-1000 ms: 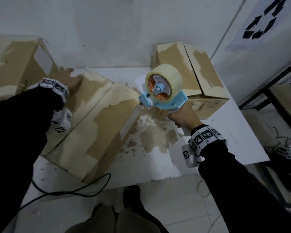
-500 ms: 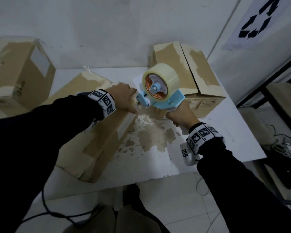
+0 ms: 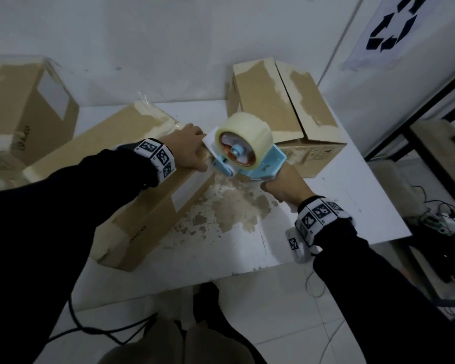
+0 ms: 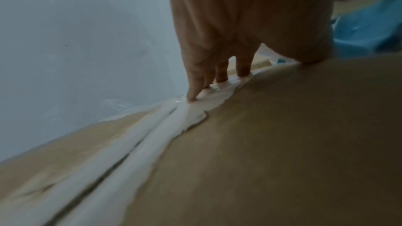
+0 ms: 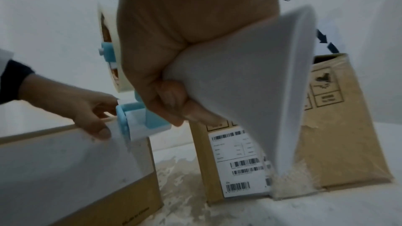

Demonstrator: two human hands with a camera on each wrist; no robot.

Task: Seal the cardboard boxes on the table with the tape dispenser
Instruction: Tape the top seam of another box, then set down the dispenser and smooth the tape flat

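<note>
A long cardboard box (image 3: 116, 140) lies across the white table (image 3: 339, 206), its top seam (image 4: 139, 143) edged with pale torn paper. My left hand (image 3: 188, 151) rests on the box's right end. Its straight fingertips (image 4: 192, 96) press on the seam and its thumb (image 5: 102, 131) lies over the end face. My right hand (image 3: 284, 182) grips the white handle (image 5: 239, 92) of the blue tape dispenser (image 3: 243, 145), which carries a clear roll. The dispenser's front (image 5: 130, 123) sits against the box's end face, right beside my left thumb.
A second box (image 3: 263, 101) with barcode labels (image 5: 239, 152) stands just behind the dispenser, and a third box (image 3: 24, 109) stands at the far left. Torn paper patches mark the tabletop. A wall runs behind the table, a dark shelf (image 3: 444, 153) stands right, and a cable (image 3: 103, 329) lies on the floor.
My left hand has moved from the box's far left end to its right end beside the dispenser. The dispenser has come down and left against the box's end.
</note>
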